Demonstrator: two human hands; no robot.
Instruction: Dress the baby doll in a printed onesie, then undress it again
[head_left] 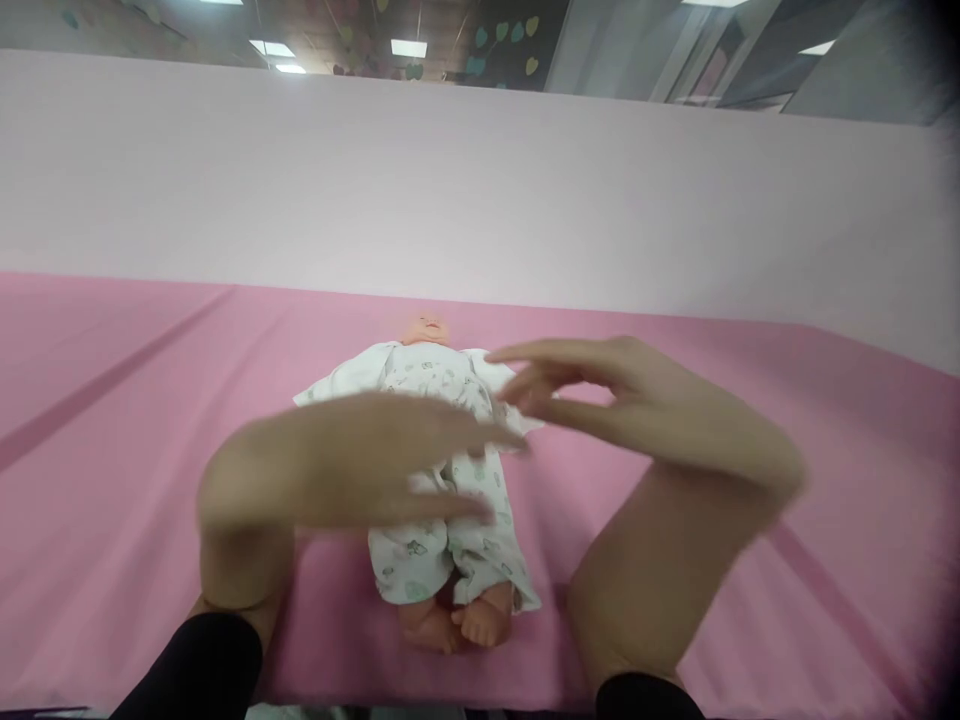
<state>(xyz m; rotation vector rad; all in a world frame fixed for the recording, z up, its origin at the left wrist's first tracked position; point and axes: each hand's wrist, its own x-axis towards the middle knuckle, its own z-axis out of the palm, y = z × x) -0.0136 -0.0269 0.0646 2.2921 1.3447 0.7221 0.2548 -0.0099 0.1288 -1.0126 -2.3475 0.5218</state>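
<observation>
A baby doll [429,372] lies on its back on a pink mat, its head at the far end and its bare feet toward me. It wears a white outfit with small printed figures, and the sleeves spread out to both sides. My left hand [375,455], blurred by motion, is held over the doll's middle with its fingers stretched out to the right. To the right of the doll's chest hovers my right hand [600,390], its fingers apart and slightly curved. Neither hand holds anything. Part of the doll's body is hidden behind my left hand.
The pink mat [150,420] covers the surface, with folds at the left and right. Behind it stands a plain pale wall [465,190]. Above the wall, heart-shaped decorations [517,32] and lit ceiling panels [409,48] show.
</observation>
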